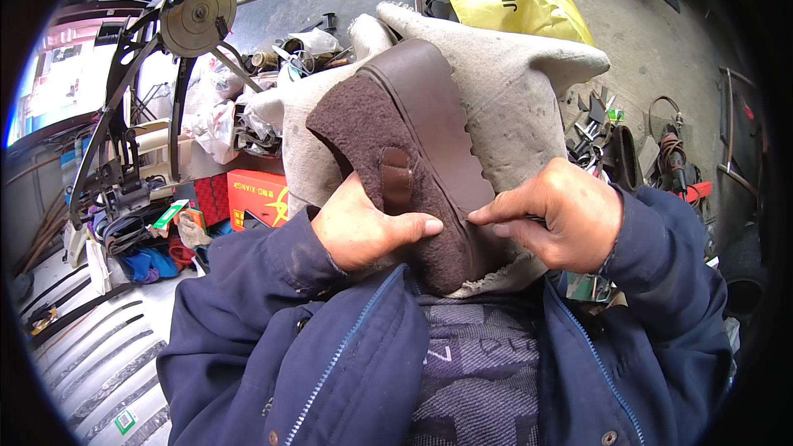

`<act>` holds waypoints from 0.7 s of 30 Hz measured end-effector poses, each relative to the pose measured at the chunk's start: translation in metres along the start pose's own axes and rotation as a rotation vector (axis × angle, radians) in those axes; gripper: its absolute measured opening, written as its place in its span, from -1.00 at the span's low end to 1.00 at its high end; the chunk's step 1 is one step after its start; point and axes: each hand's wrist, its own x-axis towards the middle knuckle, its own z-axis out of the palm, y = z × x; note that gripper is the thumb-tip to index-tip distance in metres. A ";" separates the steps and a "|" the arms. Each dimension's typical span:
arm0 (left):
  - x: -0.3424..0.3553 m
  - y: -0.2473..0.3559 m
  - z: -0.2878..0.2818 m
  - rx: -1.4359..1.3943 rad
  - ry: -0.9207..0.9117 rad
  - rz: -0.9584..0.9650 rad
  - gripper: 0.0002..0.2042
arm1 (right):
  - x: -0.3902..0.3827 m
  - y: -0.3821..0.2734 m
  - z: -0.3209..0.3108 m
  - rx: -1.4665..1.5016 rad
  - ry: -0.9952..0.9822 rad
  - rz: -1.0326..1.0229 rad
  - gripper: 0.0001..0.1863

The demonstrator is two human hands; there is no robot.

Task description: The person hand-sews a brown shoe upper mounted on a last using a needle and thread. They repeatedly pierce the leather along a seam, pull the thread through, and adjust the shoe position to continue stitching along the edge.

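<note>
A brown shoe [429, 120] with a fuzzy upper, a small smooth strap and a thick brown sole lies on its side across my lap, toe pointing away. My left hand [363, 227] grips it, the fingers going into its opening and hidden there, the thumb pressed on the fuzzy side. At the near part of the sole my right hand [555, 216] is closed, with index fingertip and thumb close to the sole edge. Whether anything thin sits in that pinch, I cannot make out. Under the shoe a stained pale cloth [529, 91] covers my lap.
A metal machine with a round wheel [198, 15] stands at the left. Below it are a red box [258, 198] and piled odds and ends. A yellow bag [508, 0] lies at the far side. Hand tools [596, 116] and a corded tool [673, 153] lie on the right.
</note>
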 end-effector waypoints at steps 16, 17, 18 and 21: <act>0.000 0.005 0.017 0.093 0.091 0.072 -0.29 | 0.008 0.052 -0.009 0.252 -0.126 -0.190 -0.70; -0.001 0.005 0.017 0.124 0.109 0.063 -0.29 | 0.008 0.054 -0.008 0.250 -0.121 -0.196 -0.71; -0.001 0.005 0.017 0.117 0.110 0.062 -0.28 | 0.008 0.055 -0.007 0.251 -0.112 -0.201 -0.72; -0.001 0.007 0.018 0.128 0.108 0.036 -0.28 | 0.009 0.056 -0.004 0.255 -0.077 -0.218 -0.75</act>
